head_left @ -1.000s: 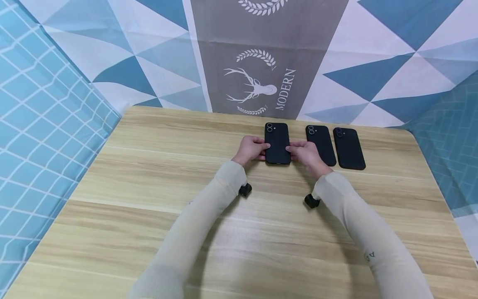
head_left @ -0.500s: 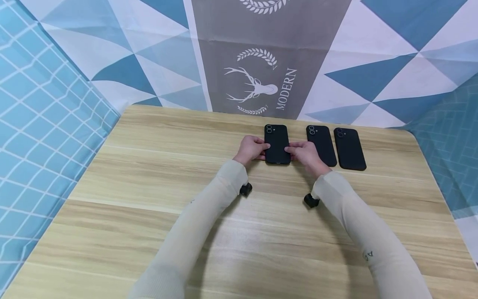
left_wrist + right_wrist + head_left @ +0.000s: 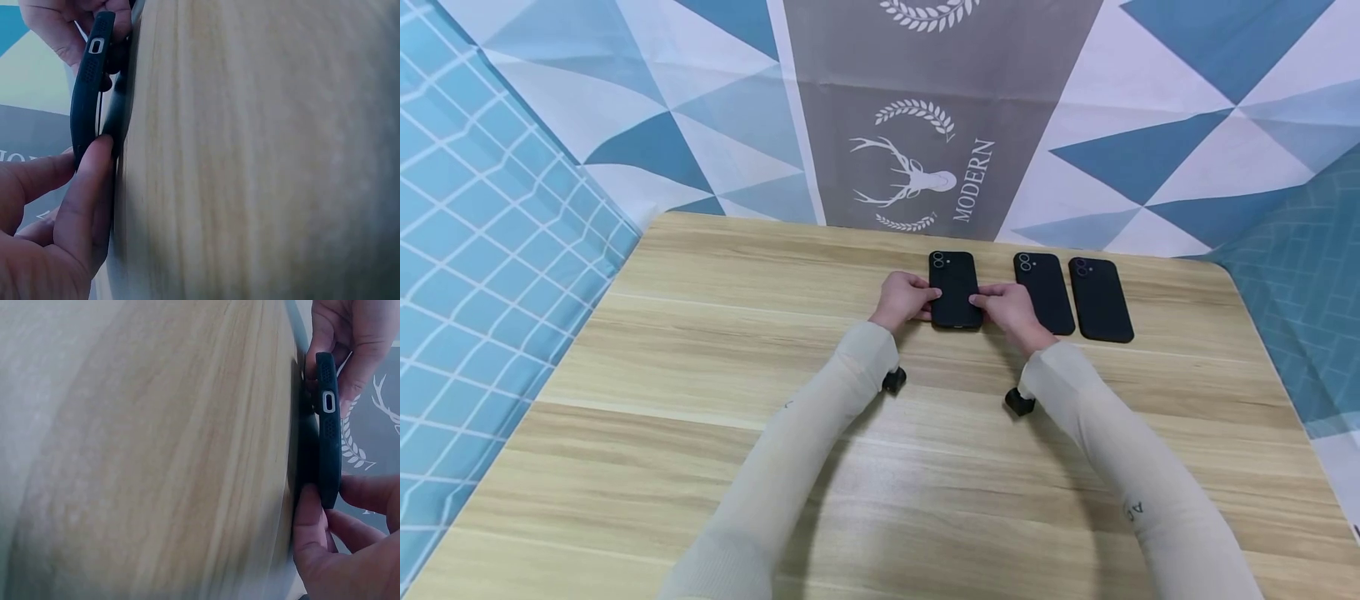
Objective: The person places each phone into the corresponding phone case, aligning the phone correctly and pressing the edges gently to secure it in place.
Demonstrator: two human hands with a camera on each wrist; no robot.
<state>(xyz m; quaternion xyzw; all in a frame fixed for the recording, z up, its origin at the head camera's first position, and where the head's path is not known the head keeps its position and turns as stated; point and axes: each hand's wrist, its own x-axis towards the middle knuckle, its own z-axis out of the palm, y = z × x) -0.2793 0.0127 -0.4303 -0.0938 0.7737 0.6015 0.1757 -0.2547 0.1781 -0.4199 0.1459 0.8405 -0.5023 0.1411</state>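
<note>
A black phone [image 3: 955,290] is held back-side up between both hands, its twin camera rings at the far left corner. My left hand [image 3: 903,299] pinches its left long edge, thumb on the back and fingers beneath. On the opposite edge my right hand [image 3: 1009,307] pinches it the same way. Both wrist views show the near end of the phone [image 3: 90,81] with a pale-rimmed port, raised slightly off the table. To the right lies a second black phone [image 3: 1048,292], partly behind my right hand. A third black phone [image 3: 1102,300] lies beside it.
The wooden table [image 3: 760,283] runs back to a patterned cloth [image 3: 910,100] with a deer print. Blue grid cloth [image 3: 497,242] hangs at the left, and another blue cloth [image 3: 1292,267] at the right. A small black wrist camera [image 3: 1019,402] sits under the right cuff.
The held phone has shifted slightly left, and its far end sits a little lower in the head view. My right hand has moved slightly left with it; the left hand is nearly still.
</note>
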